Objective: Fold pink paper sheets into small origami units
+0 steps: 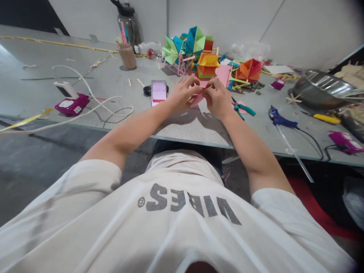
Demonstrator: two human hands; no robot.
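Above the front part of the table (190, 129), my left hand (185, 91) and my right hand (217, 98) meet with bent fingers. Both pinch a piece of pink paper (196, 100), and a small red bit shows between the fingertips. My fingers partly cover the paper, so its full shape is hidden. Folded paper models in orange (208, 65), blue and green stand just beyond my hands. To the left lies a phone (159, 92); teal-handled pliers (247, 110) lie right of my right wrist.
At the right are a blue glue gun (283, 118) with a cord, a metal bowl (318, 89), a yellow-handled knife (327, 118) and a purple power block (345, 142). Another power block (72, 104) with looping white cable (113, 108) lies left. A stick-filled jar (127, 56) stands behind.
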